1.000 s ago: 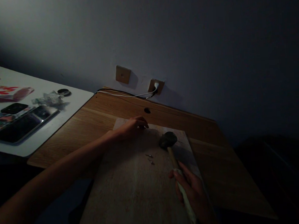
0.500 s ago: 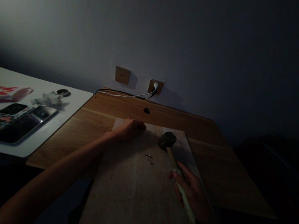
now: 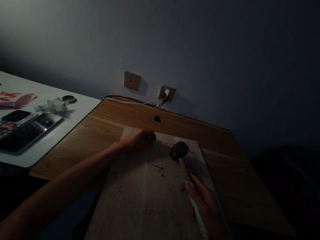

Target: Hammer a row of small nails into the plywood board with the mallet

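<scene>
A pale wooden board [image 3: 144, 205] lies on a brown wooden desk [image 3: 95, 128] in dim light. My right hand [image 3: 206, 206] is closed round the light handle of a mallet [image 3: 179, 150], whose dark head rests on the board's far right part. My left hand [image 3: 138, 139] reaches to the board's far edge with the fingers curled together; what they pinch, if anything, is too small to make out. Two small nails [image 3: 160, 170] lie on the board between the hands.
A white table [image 3: 56, 121] adjoins the desk on the left, carrying a phone [image 3: 26, 133], a patterned case [image 3: 1, 129], crumpled paper [image 3: 52, 105] and a red-and-white packet [image 3: 9, 98]. Two wall sockets [image 3: 132, 80] sit behind the desk, with a white cable [image 3: 134, 101] plugged into one.
My left hand's fingers have drawn in slightly at the board's far edge. The mallet and right hand have stayed where they were.
</scene>
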A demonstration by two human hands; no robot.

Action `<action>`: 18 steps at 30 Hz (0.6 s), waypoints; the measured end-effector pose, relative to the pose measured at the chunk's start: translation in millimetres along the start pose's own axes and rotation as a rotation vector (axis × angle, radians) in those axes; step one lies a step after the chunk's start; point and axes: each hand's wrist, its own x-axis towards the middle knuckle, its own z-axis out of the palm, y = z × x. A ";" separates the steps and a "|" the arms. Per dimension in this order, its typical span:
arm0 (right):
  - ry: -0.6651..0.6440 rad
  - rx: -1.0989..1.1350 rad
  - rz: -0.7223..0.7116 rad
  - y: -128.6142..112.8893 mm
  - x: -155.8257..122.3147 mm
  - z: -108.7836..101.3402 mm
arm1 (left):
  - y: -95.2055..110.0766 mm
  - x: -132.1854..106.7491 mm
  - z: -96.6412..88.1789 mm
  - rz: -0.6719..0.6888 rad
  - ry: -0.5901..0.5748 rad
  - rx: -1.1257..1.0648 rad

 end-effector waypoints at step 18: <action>-0.017 -0.002 -0.012 -0.5 -0.5 1.7 | -1.9 0.1 2.9 0.090 -0.024 0.040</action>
